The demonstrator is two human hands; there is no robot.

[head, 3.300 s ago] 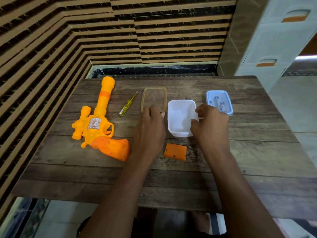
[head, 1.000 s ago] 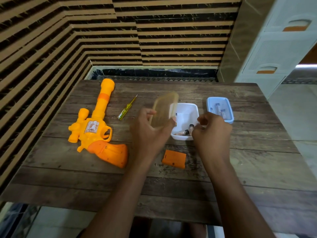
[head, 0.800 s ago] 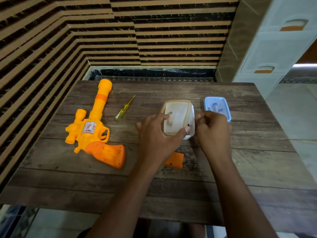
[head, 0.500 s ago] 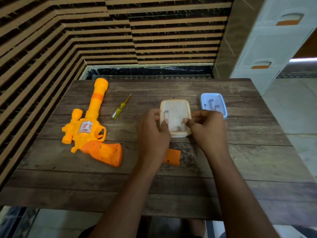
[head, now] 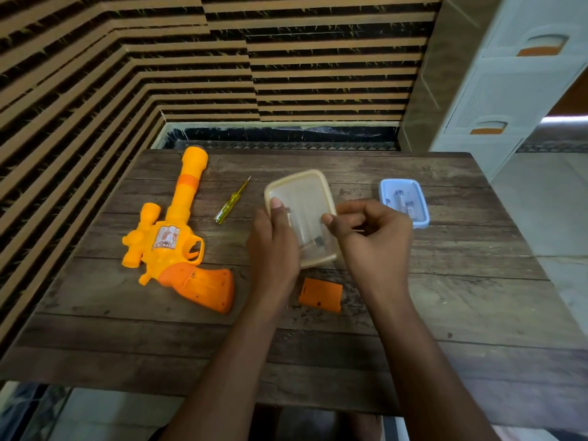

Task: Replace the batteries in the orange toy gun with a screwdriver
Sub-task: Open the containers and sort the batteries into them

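Left hand (head: pixel 275 246): forearm extended, thumb on top, gripping lidded clear container (head: pixel 302 198).
Right hand (head: pixel 372 237): fingers curled at the container's right edge; grasp unclear.
Orange toy gun (head: pixel 171 237): left of left hand.
Screwdriver (head: pixel 230 202): between gun and left hand.

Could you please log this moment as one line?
left hand holds lidded container | right hand at its edge | toy gun untouched

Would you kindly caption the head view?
Left hand grips the lidded box, right hand at its rim; orange toy gun and screwdriver lie alongside.
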